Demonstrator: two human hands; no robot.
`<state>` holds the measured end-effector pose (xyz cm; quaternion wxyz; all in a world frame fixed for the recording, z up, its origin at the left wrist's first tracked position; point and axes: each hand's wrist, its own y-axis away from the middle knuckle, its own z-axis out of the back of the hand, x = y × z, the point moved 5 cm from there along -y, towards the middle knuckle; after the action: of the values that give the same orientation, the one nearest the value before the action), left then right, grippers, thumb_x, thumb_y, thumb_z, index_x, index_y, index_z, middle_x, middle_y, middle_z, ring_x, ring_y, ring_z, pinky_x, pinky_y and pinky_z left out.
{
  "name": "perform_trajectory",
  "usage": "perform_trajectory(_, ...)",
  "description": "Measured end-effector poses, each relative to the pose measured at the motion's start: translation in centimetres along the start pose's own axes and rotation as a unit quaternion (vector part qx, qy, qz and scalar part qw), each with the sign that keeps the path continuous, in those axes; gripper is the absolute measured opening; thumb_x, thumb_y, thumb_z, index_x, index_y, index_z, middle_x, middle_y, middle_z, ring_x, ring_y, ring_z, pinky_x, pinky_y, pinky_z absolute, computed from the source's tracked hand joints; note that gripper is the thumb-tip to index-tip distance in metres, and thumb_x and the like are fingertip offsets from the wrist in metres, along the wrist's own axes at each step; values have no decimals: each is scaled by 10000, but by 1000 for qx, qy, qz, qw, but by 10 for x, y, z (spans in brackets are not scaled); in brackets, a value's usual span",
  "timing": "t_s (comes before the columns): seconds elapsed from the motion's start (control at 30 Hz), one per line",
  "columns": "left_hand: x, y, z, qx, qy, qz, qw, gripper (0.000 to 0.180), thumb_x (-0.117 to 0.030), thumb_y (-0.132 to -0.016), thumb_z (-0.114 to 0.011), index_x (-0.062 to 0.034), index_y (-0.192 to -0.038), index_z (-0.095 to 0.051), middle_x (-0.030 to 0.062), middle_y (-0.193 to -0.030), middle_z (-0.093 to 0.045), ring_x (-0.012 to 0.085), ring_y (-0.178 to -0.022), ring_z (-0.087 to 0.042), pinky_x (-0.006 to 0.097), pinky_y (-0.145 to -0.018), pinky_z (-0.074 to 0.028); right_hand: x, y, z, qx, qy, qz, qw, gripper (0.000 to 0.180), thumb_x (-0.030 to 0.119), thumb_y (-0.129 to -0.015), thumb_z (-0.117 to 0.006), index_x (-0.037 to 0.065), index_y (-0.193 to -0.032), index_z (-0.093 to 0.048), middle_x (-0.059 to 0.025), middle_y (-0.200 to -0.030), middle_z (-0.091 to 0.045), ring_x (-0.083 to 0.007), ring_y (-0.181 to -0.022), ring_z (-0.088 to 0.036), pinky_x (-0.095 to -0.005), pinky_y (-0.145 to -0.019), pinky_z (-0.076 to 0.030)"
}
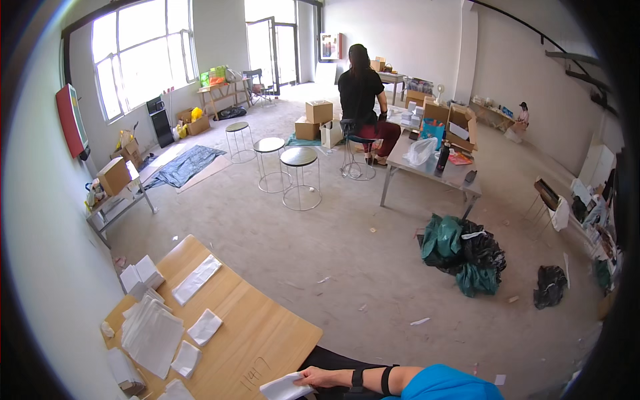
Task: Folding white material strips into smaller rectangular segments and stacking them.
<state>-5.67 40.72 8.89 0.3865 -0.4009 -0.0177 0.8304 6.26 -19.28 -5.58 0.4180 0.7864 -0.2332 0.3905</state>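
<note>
Packet point(283, 388), white and flat, is sitting in the fingers point(308, 381) of the right hand point(320, 377) at the near edge of the wooden desk point(267, 333). The fingers are closing lightly around its right end, thumb on top, while the rest of it is hanging out over the desk corner. The forearm, wearing two black straps at the wrist, is coming in from the lower right; the left hand is not showing. Farther along the desk more white packets are lying: a small one point(205, 327), a long one point(197, 280) and a loose stack point(152, 333), all well apart from the hand. By my reading the step in hand is carrying a single packet at the desk edge, not yet laid down. Any placing is calling for a reach leftward across bare wood, keeping the limp packet flat. Beyond, stools point(299, 157) are standing on the floor, and another person point(360, 93) is sitting at a far desk point(433, 175).
</note>
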Motion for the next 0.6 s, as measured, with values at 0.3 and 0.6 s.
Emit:
perform_trajectory(0.3, -152, 4, 50, -109, -300, -287, 903, 315, -173, -940, -454, 93, -979, -618, 221, -906, -655, 334, -829, -632, 394, -714, -521, 2, 18, 6, 19, -24, -13, 999, 273, 251, -888, -650, 73, -1095, -664, 60, -879, -616, -44, -763, -530, -226, -657, -439)
perform_trajectory(0.6, -223, 61, -41, 6, -122, -391, 912, 200, -50, -872, -594, -2, -1065, -581, 194, -1061, -586, 360, -1053, -533, 443, -908, -431, -11, 18, 32, -46, -112, -8, 993, 234, 170, -882, -644, 36, -1074, -663, -5, -939, -663, -107, -773, -606, -277, -684, -494)
